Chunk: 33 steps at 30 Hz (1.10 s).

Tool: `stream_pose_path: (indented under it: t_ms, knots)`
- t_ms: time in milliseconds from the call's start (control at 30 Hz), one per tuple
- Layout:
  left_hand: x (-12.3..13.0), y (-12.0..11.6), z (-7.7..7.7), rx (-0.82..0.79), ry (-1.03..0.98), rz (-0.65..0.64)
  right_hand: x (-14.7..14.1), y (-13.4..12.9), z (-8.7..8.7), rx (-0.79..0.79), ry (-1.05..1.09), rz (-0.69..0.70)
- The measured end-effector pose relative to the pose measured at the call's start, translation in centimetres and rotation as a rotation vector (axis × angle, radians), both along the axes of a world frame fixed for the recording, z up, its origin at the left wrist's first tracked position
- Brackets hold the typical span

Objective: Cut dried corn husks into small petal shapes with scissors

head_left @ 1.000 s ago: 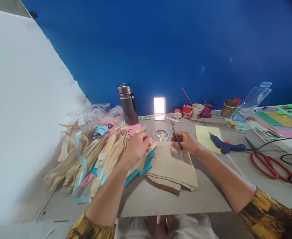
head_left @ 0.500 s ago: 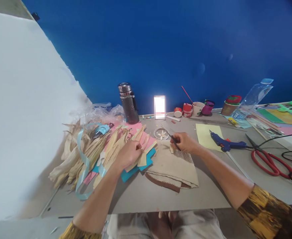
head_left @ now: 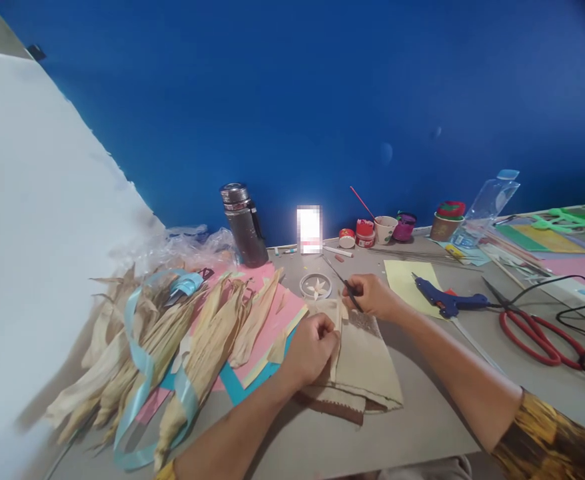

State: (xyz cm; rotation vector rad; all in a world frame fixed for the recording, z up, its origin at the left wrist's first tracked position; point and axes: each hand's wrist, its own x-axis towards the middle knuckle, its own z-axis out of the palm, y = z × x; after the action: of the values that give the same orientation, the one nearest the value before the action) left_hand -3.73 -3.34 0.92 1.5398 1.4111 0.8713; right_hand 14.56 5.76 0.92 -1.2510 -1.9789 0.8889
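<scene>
Over the folded beige cloth [head_left: 372,360], my left hand [head_left: 313,350] pinches a narrow strip of dried husk [head_left: 334,363]. Close by on the right, my right hand [head_left: 372,297] is closed around the handles of small dark scissors [head_left: 351,291], whose blades point up and to the left. A small husk piece shows beside the right fingers. Just behind the cloth lies a ring [head_left: 315,286] with a pale star-shaped husk flower [head_left: 317,288] inside it. Dried corn husks [head_left: 212,333] are heaped left of my left hand, partly on pink paper [head_left: 267,320].
A blue glue gun [head_left: 450,298] rests by yellow paper [head_left: 397,280], with red-handled scissors [head_left: 542,330] and black cords farther right. A dark flask [head_left: 245,227], paint pots [head_left: 365,233], a paper cup [head_left: 386,230] and a tilted bottle [head_left: 487,207] line the wall.
My left hand has moved right from the husks and paper to the cloth, bringing a husk strip near my right hand. My right hand still holds the small scissors. The view has shifted slightly.
</scene>
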Motion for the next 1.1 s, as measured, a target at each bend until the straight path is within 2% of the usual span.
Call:
stream_pose_path:
  t_ms: [167,433,800,967,1100]
  knots:
    - [-0.5,0.0,0.1,-0.056,-0.050,0.008,0.0,0.1,-0.3,-0.064,-0.026,0.028]
    - [-0.4,0.3,-0.4,-0.200,-0.256,0.039,-0.1,0.3,-0.7,-0.005,-0.107,0.001]
    - [-0.3,0.2,-0.5,-0.171,-0.239,0.111,-0.3,0.4,-0.9,0.019,-0.148,-0.001]
    - [-0.3,0.4,-0.4,-0.217,-0.249,0.151,-0.3,0.3,-0.9,0.024,-0.138,0.002]
    - [-0.3,0.5,-0.5,-0.167,-0.204,0.131,-0.3,0.4,-1.1,0.032,-0.135,0.004]
